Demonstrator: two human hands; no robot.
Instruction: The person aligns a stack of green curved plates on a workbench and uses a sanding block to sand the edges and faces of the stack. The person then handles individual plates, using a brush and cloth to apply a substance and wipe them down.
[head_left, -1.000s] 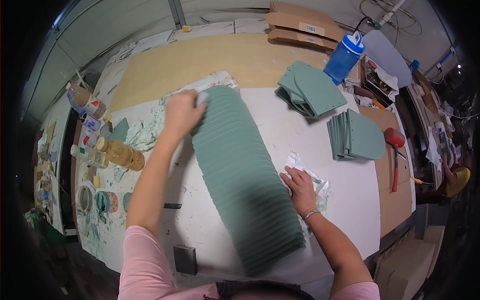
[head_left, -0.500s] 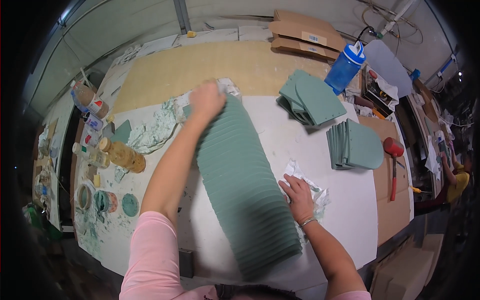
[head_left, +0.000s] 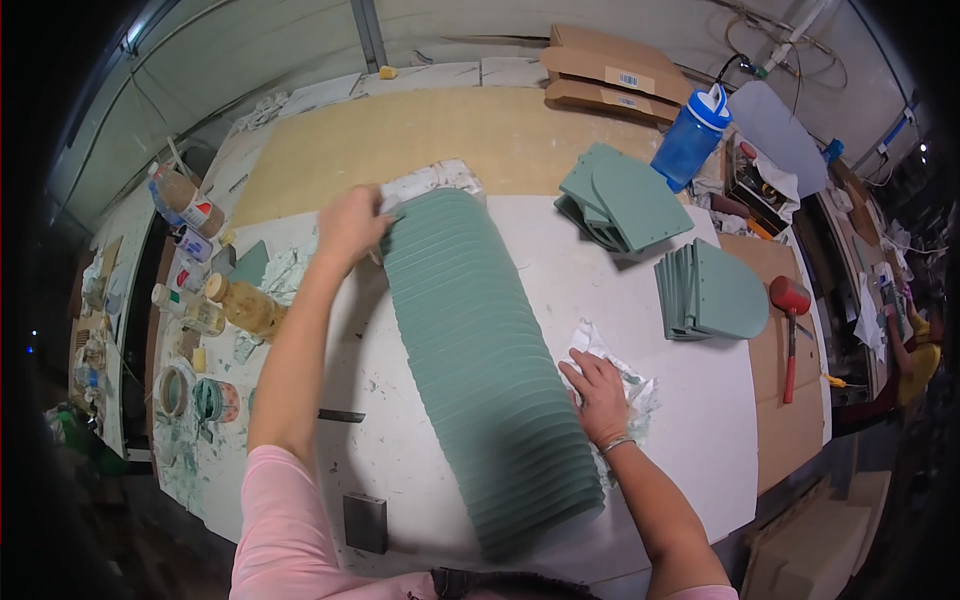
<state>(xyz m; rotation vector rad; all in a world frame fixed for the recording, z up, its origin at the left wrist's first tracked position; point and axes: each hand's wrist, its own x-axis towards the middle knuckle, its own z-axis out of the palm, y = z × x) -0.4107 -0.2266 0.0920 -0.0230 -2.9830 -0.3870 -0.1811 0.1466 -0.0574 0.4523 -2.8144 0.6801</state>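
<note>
A long row of overlapping green rounded slabs runs from the far middle of the table toward me. At its far left corner my left hand is closed, fingers bent round something small and greyish that I cannot make out. My right hand lies with fingers stretched out at the row's right side, over a crumpled white cloth or paper. A white, stained block or wrapped bundle sits against the row's far end. Left of the row, partly behind my left arm, lies a green-smeared crumpled sheet.
To the right are two stacks of green slabs, a blue bottle and a red mallet. Jars and bottles line the left side. A dark block stands near me. Another person is at far right.
My left hand has moved left, from over the row's far end to its far left corner. A dark strip and more of the dark block now show beside my left arm. My right hand stays put.
</note>
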